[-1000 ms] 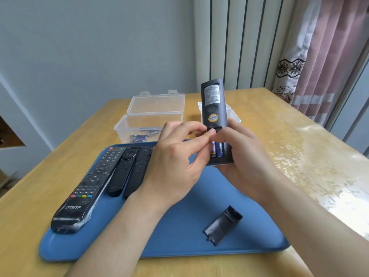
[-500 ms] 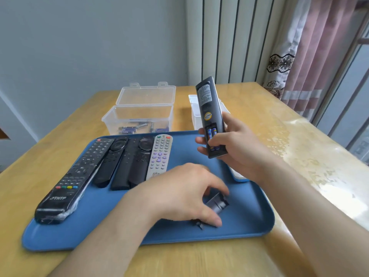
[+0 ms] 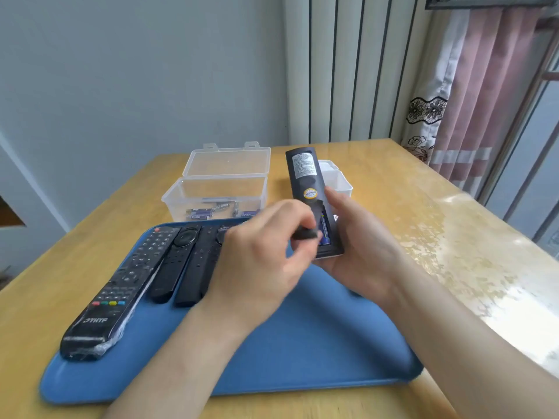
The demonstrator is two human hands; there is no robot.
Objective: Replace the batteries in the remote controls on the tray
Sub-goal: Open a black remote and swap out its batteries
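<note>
My right hand [image 3: 360,246] grips a dark remote [image 3: 305,182] held upright with its back facing me. Its battery bay is open and blue batteries [image 3: 324,229] show inside. My left hand [image 3: 260,258] pinches the black battery cover [image 3: 308,228] against the bay's left side. Below lies the blue tray [image 3: 302,352]. On its left part lie a large black remote [image 3: 121,285] in plastic wrap and two slimmer black remotes [image 3: 175,264]. My left hand hides whatever lies further right in that row.
A clear plastic box [image 3: 217,189] with its lid open stands behind the tray and holds several batteries. A white container [image 3: 338,179] stands behind the held remote. The wooden table [image 3: 438,225] runs to a glossy right side near the curtains.
My left hand picked the battery cover up off the tray and brought it up to the open bay of the remote. The remote stays held upright in my right hand.
</note>
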